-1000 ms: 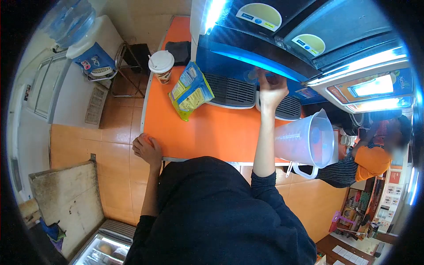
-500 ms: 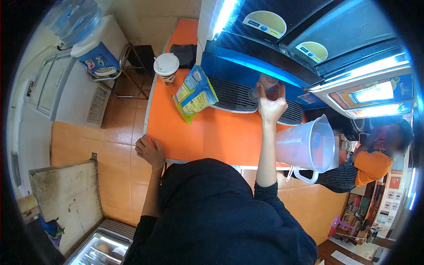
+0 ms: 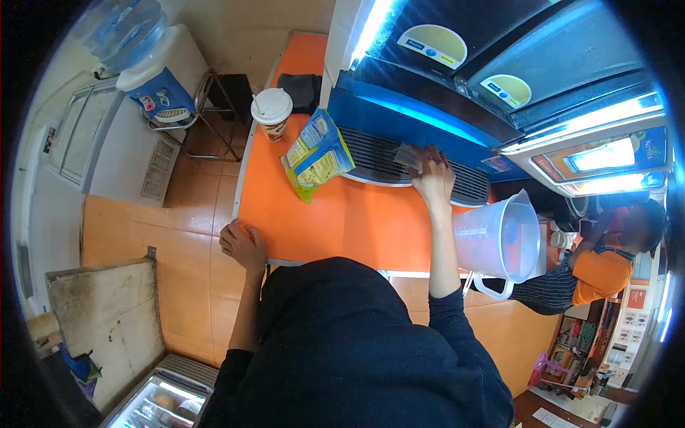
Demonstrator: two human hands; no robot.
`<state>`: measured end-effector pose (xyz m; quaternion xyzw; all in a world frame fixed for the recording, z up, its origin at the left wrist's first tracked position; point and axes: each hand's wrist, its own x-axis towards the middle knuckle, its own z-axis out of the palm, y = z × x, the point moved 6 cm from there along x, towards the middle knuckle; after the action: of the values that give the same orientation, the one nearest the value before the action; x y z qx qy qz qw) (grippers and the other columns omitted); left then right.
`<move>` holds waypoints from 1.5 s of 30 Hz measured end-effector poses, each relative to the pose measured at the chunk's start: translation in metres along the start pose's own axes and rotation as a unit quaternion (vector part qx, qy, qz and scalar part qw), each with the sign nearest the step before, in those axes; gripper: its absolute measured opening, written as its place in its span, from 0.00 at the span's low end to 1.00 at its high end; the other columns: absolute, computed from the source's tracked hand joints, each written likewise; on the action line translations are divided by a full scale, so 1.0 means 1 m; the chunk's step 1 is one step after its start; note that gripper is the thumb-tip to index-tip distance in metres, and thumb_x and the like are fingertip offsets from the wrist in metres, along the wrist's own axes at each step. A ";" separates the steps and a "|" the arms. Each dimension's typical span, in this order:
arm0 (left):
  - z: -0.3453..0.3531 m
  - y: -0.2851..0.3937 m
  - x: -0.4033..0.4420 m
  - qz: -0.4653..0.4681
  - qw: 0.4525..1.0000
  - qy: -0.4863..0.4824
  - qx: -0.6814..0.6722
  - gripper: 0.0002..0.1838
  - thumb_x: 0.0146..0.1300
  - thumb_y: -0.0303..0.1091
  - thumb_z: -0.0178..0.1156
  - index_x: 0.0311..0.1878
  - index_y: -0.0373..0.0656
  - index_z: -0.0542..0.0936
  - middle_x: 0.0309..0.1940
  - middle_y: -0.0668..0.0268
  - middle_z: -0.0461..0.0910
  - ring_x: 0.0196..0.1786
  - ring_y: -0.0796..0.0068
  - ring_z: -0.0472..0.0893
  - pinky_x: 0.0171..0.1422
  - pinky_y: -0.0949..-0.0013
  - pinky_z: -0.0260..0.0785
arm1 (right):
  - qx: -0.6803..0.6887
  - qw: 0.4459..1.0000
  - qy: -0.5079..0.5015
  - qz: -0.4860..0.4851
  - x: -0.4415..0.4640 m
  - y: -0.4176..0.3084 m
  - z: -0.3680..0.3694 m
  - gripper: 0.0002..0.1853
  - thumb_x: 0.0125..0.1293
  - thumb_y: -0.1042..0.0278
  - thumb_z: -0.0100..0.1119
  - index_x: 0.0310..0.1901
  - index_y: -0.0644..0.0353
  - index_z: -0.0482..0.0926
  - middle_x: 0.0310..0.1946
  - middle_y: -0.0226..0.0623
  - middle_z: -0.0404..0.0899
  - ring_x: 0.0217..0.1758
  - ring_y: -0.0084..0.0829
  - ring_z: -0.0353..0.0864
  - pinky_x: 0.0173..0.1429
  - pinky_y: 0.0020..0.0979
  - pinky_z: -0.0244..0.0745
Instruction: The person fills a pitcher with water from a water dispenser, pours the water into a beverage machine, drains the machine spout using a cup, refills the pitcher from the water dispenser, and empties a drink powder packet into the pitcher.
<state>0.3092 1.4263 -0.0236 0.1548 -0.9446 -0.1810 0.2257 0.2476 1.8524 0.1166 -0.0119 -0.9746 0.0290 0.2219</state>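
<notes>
My right hand (image 3: 433, 177) reaches over the slotted drip tray (image 3: 367, 153) of the drink dispenser (image 3: 457, 107). Its fingers close round a small clear plastic cup (image 3: 407, 157), tilted to the left; the hand hides part of it. My left hand (image 3: 242, 244) is at the near left corner of the orange counter (image 3: 321, 221), its fingers curled over the edge. Right of my right forearm stands a big translucent measuring jug (image 3: 492, 235) with a handle. A blue, yellow and green packet (image 3: 319, 157) leans against the tray's left end.
A lidded paper cup (image 3: 272, 114) stands at the counter's left side, before a black object (image 3: 300, 93). A water dispenser (image 3: 164, 78) is at the far left. On the right, a person in an orange top (image 3: 601, 274) stands beyond the jug.
My right hand has come down from under the dispenser and turned palm down, with the clear cup now tilted left over the tray. My left hand stays at the corner.
</notes>
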 end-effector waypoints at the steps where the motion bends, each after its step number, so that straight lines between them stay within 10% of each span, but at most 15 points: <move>1: -0.001 0.000 0.000 -0.002 1.000 0.001 0.001 0.15 0.59 0.39 0.54 0.48 0.46 0.72 0.48 0.56 0.68 0.54 0.50 0.66 0.57 0.47 0.58 | -0.026 1.000 -0.012 -0.011 0.002 -0.003 0.001 0.25 0.42 0.66 0.69 0.48 0.41 0.81 0.44 0.34 0.77 0.44 0.41 0.77 0.43 0.39 0.78; 11: -0.007 0.006 0.001 0.008 1.000 0.004 0.007 0.13 0.59 0.35 0.53 0.47 0.45 0.72 0.48 0.56 0.68 0.53 0.52 0.66 0.56 0.51 0.57 | -0.145 0.983 0.053 -0.095 0.014 -0.028 -0.023 0.23 0.44 0.71 0.65 0.47 0.48 0.79 0.45 0.36 0.76 0.46 0.41 0.74 0.49 0.40 0.71; 19: -0.006 0.004 0.000 -0.001 1.000 -0.002 -0.008 0.16 0.59 0.39 0.55 0.49 0.46 0.72 0.48 0.57 0.68 0.55 0.52 0.66 0.59 0.49 0.58 | 0.319 0.917 0.117 0.208 -0.001 -0.004 -0.034 0.23 0.55 0.60 0.71 0.47 0.61 0.73 0.28 0.38 0.80 0.27 0.34 0.81 0.33 0.34 0.74; 45: -0.007 0.005 0.002 0.003 1.000 0.011 0.005 0.13 0.58 0.36 0.54 0.45 0.46 0.72 0.47 0.56 0.68 0.53 0.52 0.66 0.55 0.51 0.58 | 0.296 0.910 0.259 0.129 0.032 -0.016 -0.046 0.15 0.61 0.65 0.68 0.42 0.65 0.75 0.26 0.33 0.83 0.22 0.20 0.80 0.27 0.21 0.70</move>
<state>0.3096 1.4279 -0.0153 0.1547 -0.9436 -0.1740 0.2355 0.2384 1.8404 0.1723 -0.0780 -0.8193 0.3405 0.4546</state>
